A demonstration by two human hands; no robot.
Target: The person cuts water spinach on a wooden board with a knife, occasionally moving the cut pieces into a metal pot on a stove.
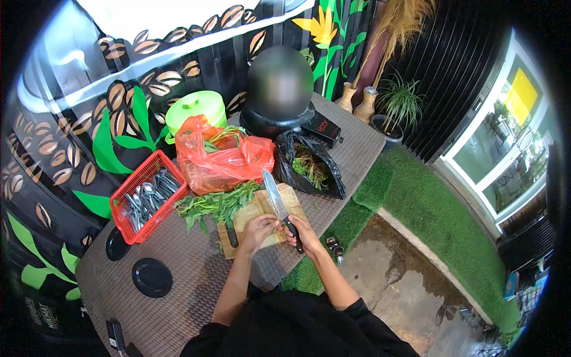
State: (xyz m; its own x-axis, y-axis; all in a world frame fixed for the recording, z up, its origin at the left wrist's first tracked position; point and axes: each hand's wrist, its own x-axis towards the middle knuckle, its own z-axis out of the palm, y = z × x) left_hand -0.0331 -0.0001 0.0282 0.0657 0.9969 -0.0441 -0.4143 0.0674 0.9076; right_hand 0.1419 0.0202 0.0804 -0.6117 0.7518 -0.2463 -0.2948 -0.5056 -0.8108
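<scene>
My right hand (302,233) grips the black handle of a large kitchen knife (273,193), its blade pointing away from me over the wooden cutting board (293,203). Beside the handle, my left hand (260,231) is closed in a pinch close to the lower blade; whatever sits between its fingertips is too small to make out. Leafy green stems (229,205) lie across the board's left side and onto the table. Just beyond them stands a red plastic bag (220,160) with more greens inside. An open black plastic bag (327,184) holding stems and scraps is to the right.
Left on the woven-pattern table (202,268) are a red basket (140,232) of cutlery and a black plate (152,277). Behind the bags stand a lidded green pot (195,113) and a dark rounded object (262,119), partly blurred. Artificial grass (416,184) borders the table's right side.
</scene>
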